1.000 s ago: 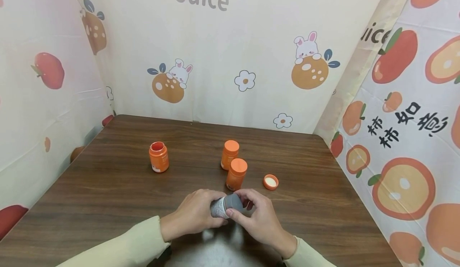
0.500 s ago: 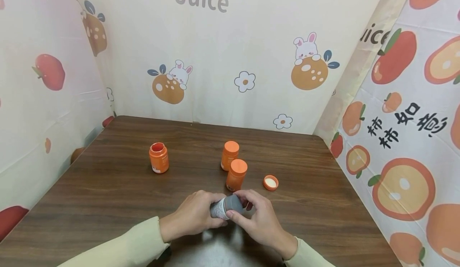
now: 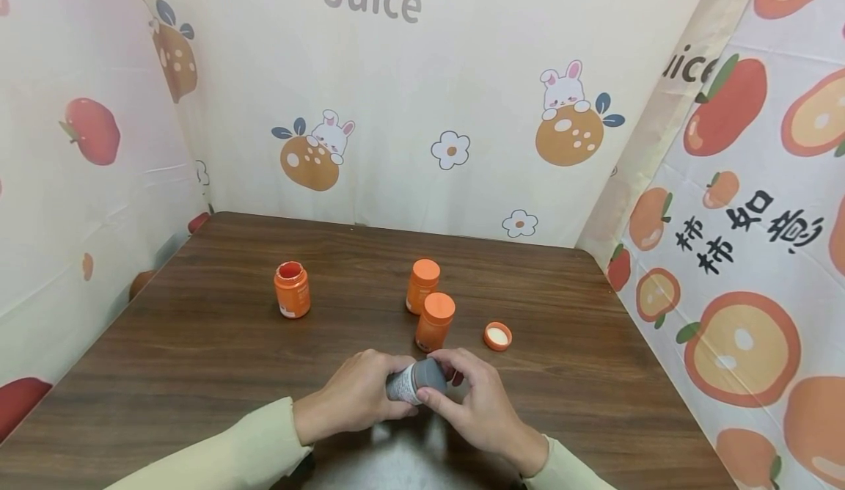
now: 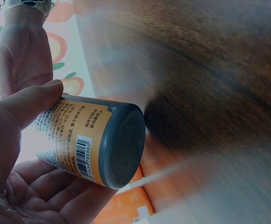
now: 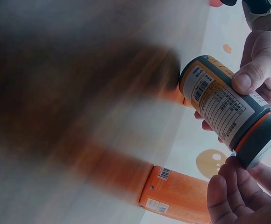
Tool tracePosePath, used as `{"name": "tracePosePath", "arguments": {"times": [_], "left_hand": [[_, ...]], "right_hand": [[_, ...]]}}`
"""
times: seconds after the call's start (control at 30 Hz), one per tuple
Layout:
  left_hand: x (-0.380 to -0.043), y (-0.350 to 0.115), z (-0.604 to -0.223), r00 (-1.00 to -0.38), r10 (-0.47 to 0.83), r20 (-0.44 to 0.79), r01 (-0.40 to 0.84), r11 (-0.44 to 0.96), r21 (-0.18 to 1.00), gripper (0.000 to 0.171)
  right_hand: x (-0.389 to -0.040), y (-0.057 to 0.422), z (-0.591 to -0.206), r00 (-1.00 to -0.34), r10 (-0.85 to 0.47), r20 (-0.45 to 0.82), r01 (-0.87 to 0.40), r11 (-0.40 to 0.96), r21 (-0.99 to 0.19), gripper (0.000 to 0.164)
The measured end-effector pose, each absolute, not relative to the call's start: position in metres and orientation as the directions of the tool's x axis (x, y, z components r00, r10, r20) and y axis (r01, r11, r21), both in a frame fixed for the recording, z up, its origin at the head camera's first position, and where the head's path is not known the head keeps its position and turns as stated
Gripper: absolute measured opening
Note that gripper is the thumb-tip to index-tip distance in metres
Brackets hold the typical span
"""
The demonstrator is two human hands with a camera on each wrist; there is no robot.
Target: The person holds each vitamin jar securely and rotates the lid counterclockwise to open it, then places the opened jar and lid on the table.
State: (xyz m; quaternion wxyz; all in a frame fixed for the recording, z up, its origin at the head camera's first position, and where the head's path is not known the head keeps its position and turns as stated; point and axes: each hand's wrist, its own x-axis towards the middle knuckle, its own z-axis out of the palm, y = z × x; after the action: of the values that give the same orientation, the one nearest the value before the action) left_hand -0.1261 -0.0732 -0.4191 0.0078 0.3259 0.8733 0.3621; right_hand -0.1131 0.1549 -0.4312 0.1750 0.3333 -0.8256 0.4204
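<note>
From the head view, a small dark-grey cylindrical bottle (image 3: 400,386) is held tilted between the two hands at the near side of the desk (image 3: 191,358), its printed label mostly covered. The left wrist view adds what the head view hides: the smooth grey base with rounded edges, and a barcode on the yellow-and-white label. The right wrist view alone shows a thin orange band (image 5: 253,129) between the body and the grey ribbed-or-smooth (too dim to tell) round cap (image 5: 259,143).

The left hand (image 3: 359,393) has its grip closed round the bottle's body; the right hand (image 3: 477,402) pinches the cap between thumb and fingers.

The desk is dark brown with streaked wood grain. Just beyond the hands stand two upright, glossy orange cylindrical bottles with matching caps, the nearer (image 3: 435,321) partly hiding the farther (image 3: 422,284). To their right lies an upturned orange round lid (image 3: 497,336) with a pale inside; well to the left stands an uncapped orange jar (image 3: 292,292), red within. Fruit-printed cloth (image 3: 396,108) hangs behind.
</note>
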Motion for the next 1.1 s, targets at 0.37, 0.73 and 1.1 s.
{"name": "tracePosePath", "arguments": {"times": [0.37,0.73,1.1], "left_hand": [[-0.1273,-0.0732,-0.4203,-0.784,0.582,0.214,0.565,0.528,0.634,0.033],[-0.1278,-0.0729,-0.4188,-0.779,0.588,0.218,0.571,0.520,0.635,0.032],[-0.1276,-0.0721,-0.4181,-0.778,0.593,0.208,0.569,0.523,0.634,0.031]], "right_hand": [[-0.1142,0.1570,-0.4312,-0.712,-0.433,0.553,-0.703,0.439,-0.560,0.040],[-0.1146,0.1601,-0.4310,-0.696,-0.458,0.553,-0.718,0.458,-0.524,0.042],[-0.1146,0.1615,-0.4296,-0.700,-0.483,0.526,-0.714,0.475,-0.514,0.043]]}}
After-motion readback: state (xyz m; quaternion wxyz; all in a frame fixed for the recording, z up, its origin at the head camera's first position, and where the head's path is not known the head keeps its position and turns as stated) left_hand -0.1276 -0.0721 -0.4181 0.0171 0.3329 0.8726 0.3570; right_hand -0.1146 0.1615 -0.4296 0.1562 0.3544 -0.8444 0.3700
